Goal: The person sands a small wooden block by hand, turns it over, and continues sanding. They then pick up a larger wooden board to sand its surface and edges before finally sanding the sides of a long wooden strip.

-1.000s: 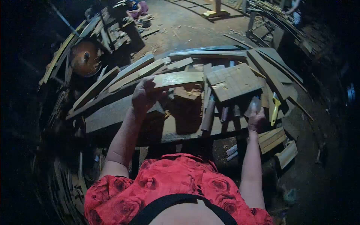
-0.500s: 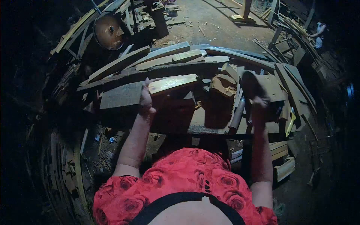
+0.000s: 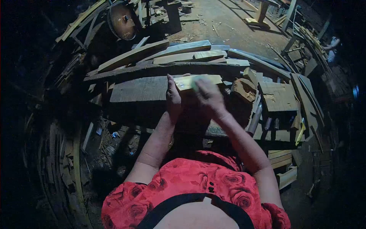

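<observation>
My left hand (image 3: 174, 98) grips the left end of a pale wooden piece (image 3: 183, 83), its thumb up along the near side. My right hand (image 3: 210, 98) is over the middle of that piece, fingers bent round a round, flat pad (image 3: 198, 80). The pad is blurred and partly covered by the fingers; it lies against the upper face of the wood. Beneath both hands is the workbench, with a thick grey plank (image 3: 139, 89) left of them. A hollowed wooden block (image 3: 244, 90) lies to the right.
A square wooden block (image 3: 277, 98), a cylindrical tool (image 3: 255, 120) and a yellow-handled brush (image 3: 300, 131) lie on the right. Several boards (image 3: 183, 49) are stacked along the far side. A rusty disc (image 3: 122, 23) stands beyond, and another person (image 3: 333, 47) is far right.
My right hand has swung left from above the square block onto the wooden piece, bringing the pad with it. My left hand still holds the piece. The view has shifted slightly.
</observation>
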Tool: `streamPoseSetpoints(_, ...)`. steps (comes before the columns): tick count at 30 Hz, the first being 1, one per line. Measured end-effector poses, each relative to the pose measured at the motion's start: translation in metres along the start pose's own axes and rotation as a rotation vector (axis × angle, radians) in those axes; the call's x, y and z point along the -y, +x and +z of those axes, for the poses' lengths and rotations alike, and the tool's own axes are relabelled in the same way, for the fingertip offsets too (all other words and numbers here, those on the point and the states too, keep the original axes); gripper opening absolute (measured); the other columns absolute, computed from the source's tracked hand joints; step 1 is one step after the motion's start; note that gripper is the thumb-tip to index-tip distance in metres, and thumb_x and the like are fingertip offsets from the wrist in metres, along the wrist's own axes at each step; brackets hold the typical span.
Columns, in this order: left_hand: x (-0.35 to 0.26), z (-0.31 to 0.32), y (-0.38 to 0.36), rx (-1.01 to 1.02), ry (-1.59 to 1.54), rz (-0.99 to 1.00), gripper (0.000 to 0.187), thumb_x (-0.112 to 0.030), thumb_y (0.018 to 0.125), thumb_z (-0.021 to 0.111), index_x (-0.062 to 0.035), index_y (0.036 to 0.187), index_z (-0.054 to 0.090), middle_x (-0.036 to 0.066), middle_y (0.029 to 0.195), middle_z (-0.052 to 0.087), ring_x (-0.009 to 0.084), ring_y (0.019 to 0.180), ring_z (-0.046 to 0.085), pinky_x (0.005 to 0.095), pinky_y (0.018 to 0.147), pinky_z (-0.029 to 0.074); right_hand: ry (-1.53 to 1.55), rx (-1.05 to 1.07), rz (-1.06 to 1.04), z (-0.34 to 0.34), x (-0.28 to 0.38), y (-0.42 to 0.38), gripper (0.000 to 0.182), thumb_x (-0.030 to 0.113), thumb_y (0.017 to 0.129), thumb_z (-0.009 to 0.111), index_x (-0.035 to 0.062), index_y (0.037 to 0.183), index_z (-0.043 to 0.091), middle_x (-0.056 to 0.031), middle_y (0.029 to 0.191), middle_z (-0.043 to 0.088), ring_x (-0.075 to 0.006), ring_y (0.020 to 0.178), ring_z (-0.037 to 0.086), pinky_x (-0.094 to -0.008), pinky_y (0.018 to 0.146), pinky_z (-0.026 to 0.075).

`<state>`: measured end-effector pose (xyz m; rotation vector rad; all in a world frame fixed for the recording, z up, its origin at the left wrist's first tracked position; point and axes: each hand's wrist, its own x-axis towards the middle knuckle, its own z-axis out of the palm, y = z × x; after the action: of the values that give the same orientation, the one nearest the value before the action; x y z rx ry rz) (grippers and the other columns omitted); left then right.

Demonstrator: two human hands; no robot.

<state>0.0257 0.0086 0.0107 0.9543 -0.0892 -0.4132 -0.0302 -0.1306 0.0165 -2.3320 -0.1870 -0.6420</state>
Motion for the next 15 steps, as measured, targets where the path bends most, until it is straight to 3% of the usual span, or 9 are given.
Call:
streamPoseSetpoints(1, 0.011, -0.011, 0.009, -0.03, 0.229, 0.183, 0.069, -0.058, 0.093, 0.02, -0.0027, 0.112, 0.056, 0.013, 0.1, 0.062, 0.02, 0.083, 0.061, 0.0308, 0.073, 0.051, 0.039, 0.018, -0.128, 0.004, 0.015, 0.0, 0.038, 0.017, 0.081, 0.06, 0.0078, 0.118, 0.055, -0.0183, 0.127, 0.048, -0.0333, 0.118, 0.046, -0.0397, 0.1, 0.035)
streamPoseSetpoints(3, 0.023, -0.019, 0.019, -0.052, 0.454, 0.368, 0.073, -0.061, 0.092, 0.019, -0.0013, 0.117, 0.052, 0.014, 0.102, 0.061, 0.0199, 0.08, 0.061, 0.0319, 0.07, 0.052, 0.184, 0.068, -0.298, 0.004, 0.038, -0.006, 0.046, 0.012, 0.076, 0.062, 0.0085, 0.121, 0.054, -0.0161, 0.129, 0.048, -0.0327, 0.121, 0.044, -0.0388, 0.103, 0.033)
streamPoseSetpoints(5, 0.014, -0.009, 0.009, -0.039, 0.351, 0.267, 0.072, -0.061, 0.092, 0.02, -0.0018, 0.118, 0.052, 0.014, 0.102, 0.061, 0.0201, 0.08, 0.061, 0.0319, 0.069, 0.052, 0.278, 0.18, -0.241, -0.004, 0.024, -0.003, 0.044, 0.009, 0.076, 0.063, 0.0086, 0.119, 0.055, -0.013, 0.129, 0.049, -0.0324, 0.121, 0.043, -0.0381, 0.105, 0.031)
streamPoseSetpoints(7, -0.005, 0.007, -0.01, -0.037, 0.248, 0.168, 0.071, -0.06, 0.092, 0.021, -0.0023, 0.118, 0.052, 0.014, 0.103, 0.061, 0.0202, 0.08, 0.061, 0.0319, 0.068, 0.052, 0.349, 0.108, 0.078, 0.004, -0.034, 0.004, 0.036, 0.013, 0.078, 0.061, 0.007, 0.114, 0.057, -0.0133, 0.122, 0.053, -0.0317, 0.115, 0.048, -0.0378, 0.1, 0.036)
streamPoseSetpoints(9, -0.011, 0.014, -0.021, -0.038, 0.137, 0.071, 0.07, -0.06, 0.092, 0.022, -0.0028, 0.118, 0.052, 0.015, 0.103, 0.06, 0.0204, 0.08, 0.061, 0.0319, 0.067, 0.052, 0.129, 0.02, 0.178, -0.019, -0.05, 0.017, 0.031, 0.019, 0.081, 0.06, 0.0061, 0.109, 0.059, -0.015, 0.113, 0.056, -0.0311, 0.106, 0.053, -0.0394, 0.092, 0.041)
streamPoseSetpoints(11, -0.007, 0.008, -0.009, -0.065, 0.074, 0.173, 0.067, -0.058, 0.093, 0.024, -0.0031, 0.118, 0.053, 0.014, 0.104, 0.06, 0.0205, 0.08, 0.061, 0.0309, 0.064, 0.053, -0.006, -0.035, 0.133, -0.009, -0.057, 0.015, 0.031, 0.023, 0.081, 0.06, 0.0063, 0.108, 0.059, -0.0154, 0.11, 0.056, -0.0312, 0.104, 0.053, -0.0407, 0.089, 0.041)
streamPoseSetpoints(13, -0.016, 0.007, -0.014, 0.063, -0.109, -0.123, 0.065, -0.058, 0.093, 0.022, -0.0055, 0.123, 0.048, 0.014, 0.108, 0.059, 0.0255, 0.086, 0.062, 0.0359, 0.073, 0.054, -0.143, -0.098, 0.088, -0.011, -0.045, 0.017, 0.032, 0.027, 0.082, 0.06, 0.0066, 0.106, 0.06, -0.0157, 0.107, 0.056, -0.0313, 0.101, 0.054, -0.042, 0.086, 0.042)
streamPoseSetpoints(15, -0.012, 0.014, -0.012, 0.026, -0.176, -0.116, 0.066, -0.058, 0.093, 0.021, -0.0058, 0.123, 0.048, 0.014, 0.11, 0.058, 0.0257, 0.091, 0.061, 0.0363, 0.077, 0.052, 0.174, 0.189, 0.173, -0.019, 0.011, 0.017, 0.035, 0.026, 0.086, 0.057, 0.0071, 0.116, 0.058, -0.0153, 0.123, 0.053, -0.031, 0.117, 0.047, -0.0358, 0.098, 0.037)
